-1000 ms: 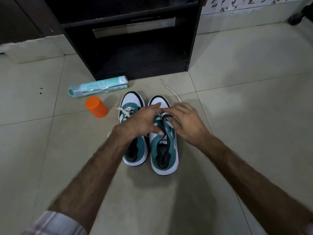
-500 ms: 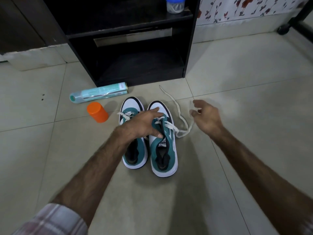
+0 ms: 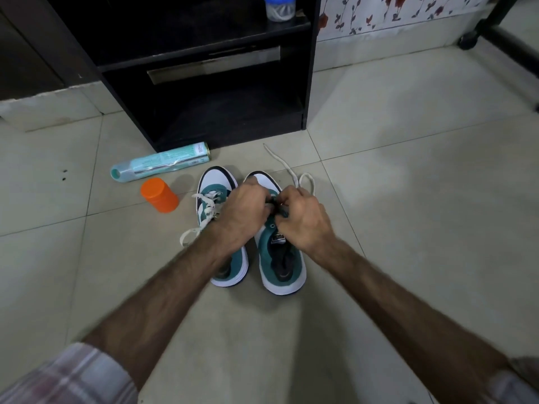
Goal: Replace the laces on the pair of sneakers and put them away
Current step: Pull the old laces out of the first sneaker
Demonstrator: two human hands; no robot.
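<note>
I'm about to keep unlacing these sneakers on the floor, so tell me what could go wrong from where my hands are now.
1. The pulled-out white lace trails loose on the tile beyond the right sneaker; it could snag or knot as your right hand draws more through.
2. The left hand reaches across the left sneaker, whose lace hangs off its side; your forearm might drag it.
3. The orange cap and spray can lie close and could get knocked and roll.

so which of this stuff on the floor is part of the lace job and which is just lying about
In the job: left sneaker, right sneaker, loose white lace, left hand, right hand.
Lying about: spray can, orange cap, black cabinet, plastic jar.
</note>
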